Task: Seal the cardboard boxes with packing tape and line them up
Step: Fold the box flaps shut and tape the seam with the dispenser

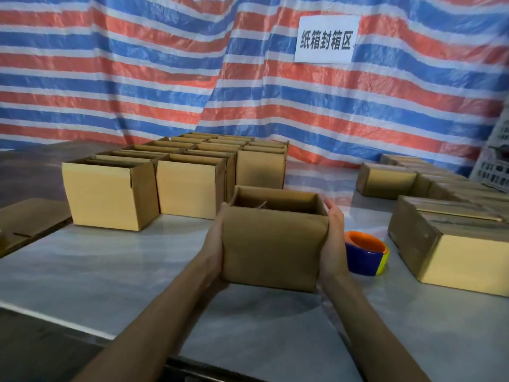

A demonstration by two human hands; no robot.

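Observation:
An open-topped cardboard box is held between both my hands in front of me, above the pale table. My left hand presses flat against its left side, and my right hand presses flat against its right side with the fingers reaching the top rim. A tape dispenser, blue, orange and yellow, stands on the table just right of my right hand. Several open boxes stand in rows at the back left. Several closed boxes are lined up at the right.
A flattened piece of cardboard lies at the left table edge. A striped red, white and blue tarp hangs behind the table with a white sign. A white crate is at the far right.

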